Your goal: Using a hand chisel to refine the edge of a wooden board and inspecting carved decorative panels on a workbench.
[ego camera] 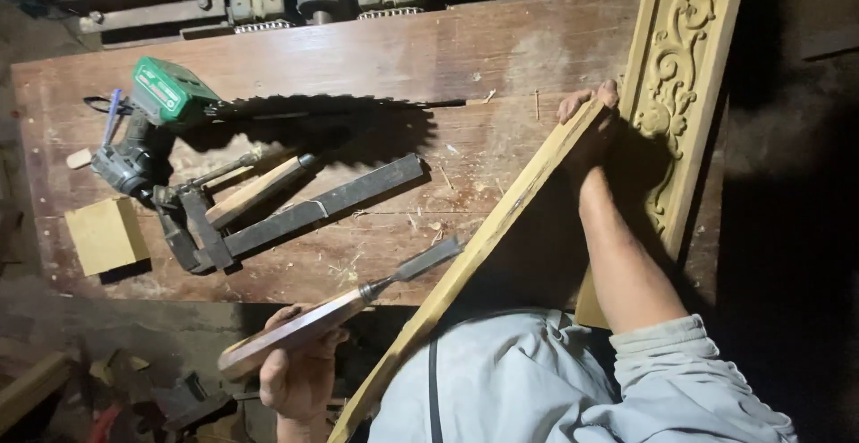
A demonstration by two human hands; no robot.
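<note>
Head view: the left hand [300, 367] is clenched around one long wooden-handled steel chisel [344, 304] at 7 o'clock; it looks stiff and sharp, best held by the handle. The right hand [591, 125] grasps the top of one long pale wooden board [488, 242], rigid, likely light. One carved panel [680, 76] stands at 1 o'clock, one bar clamp [286, 215] at 9 o'clock.

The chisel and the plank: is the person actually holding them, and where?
Yes. The left hand grips the chisel by its wooden handle; the right hand clasps the far end of the plank.
</note>
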